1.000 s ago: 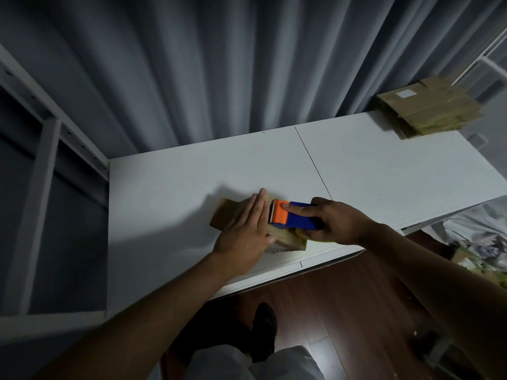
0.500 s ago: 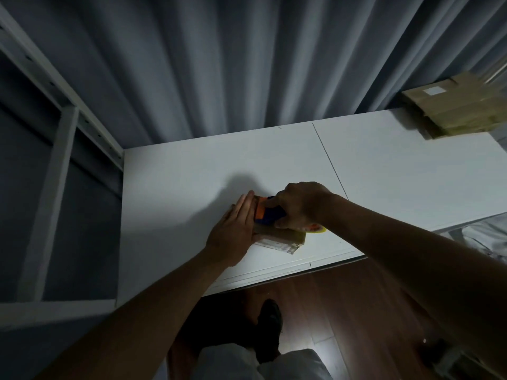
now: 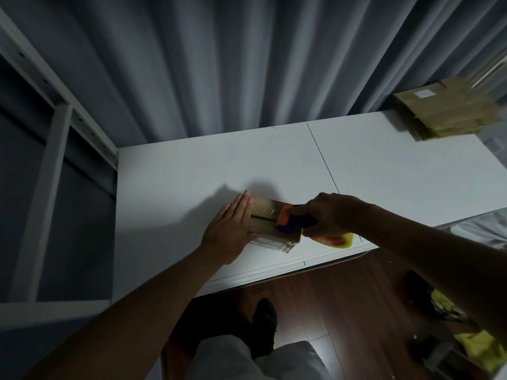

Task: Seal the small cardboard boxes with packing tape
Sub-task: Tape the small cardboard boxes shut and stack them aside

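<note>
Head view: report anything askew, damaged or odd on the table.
Nothing looks damaged. The small box sits near the table's front edge, steadied by the left hand while the right hand runs the tape dispenser across it. The cardboard stack at the far right corner looks unevenly piled, though blurred.

White table: small box near front edge; flattened boxes far-right.

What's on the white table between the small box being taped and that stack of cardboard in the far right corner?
Nothing: in the head view, bare white table separates the small cardboard box from the flattened cardboard stack.
</note>
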